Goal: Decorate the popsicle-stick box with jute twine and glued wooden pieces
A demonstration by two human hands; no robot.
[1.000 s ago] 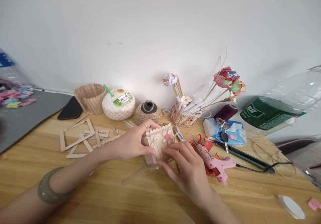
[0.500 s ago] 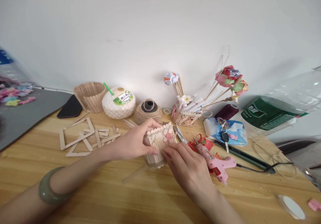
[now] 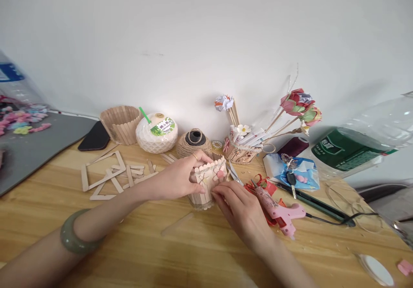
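The stick holder (image 3: 209,180), faced with upright craft sticks, is near the middle of the wooden table (image 3: 145,253), in front of the twine ball (image 3: 187,146); whether its base rests flat I cannot tell. Its front carries a pale flower (image 3: 204,179) and a pink disc (image 3: 220,174). The left hand (image 3: 176,178) pinches the wall at one side, thumb across the front and fingers over the rim. The right hand (image 3: 245,206) has its fingertips drawn together at the lower front — whether anything small is between them is hidden.

The step in hand looks like detail work on that decorated face, perhaps pressing or placing a piece. The next move would seem to call for a firm left grip and a light, exact touch from the right (hard pushing could shift the sticks).

Just beyond the right hand lie scissors (image 3: 235,175), red material (image 3: 267,187) and a pink glue gun (image 3: 285,215) — within easy reach if more glue is wanted. One loose stick (image 3: 176,224) lies nearer the person; joined stick frames (image 3: 106,178) spread to the left. Farther back stands a decorated pot (image 3: 240,152) with paper flowers (image 3: 298,102).
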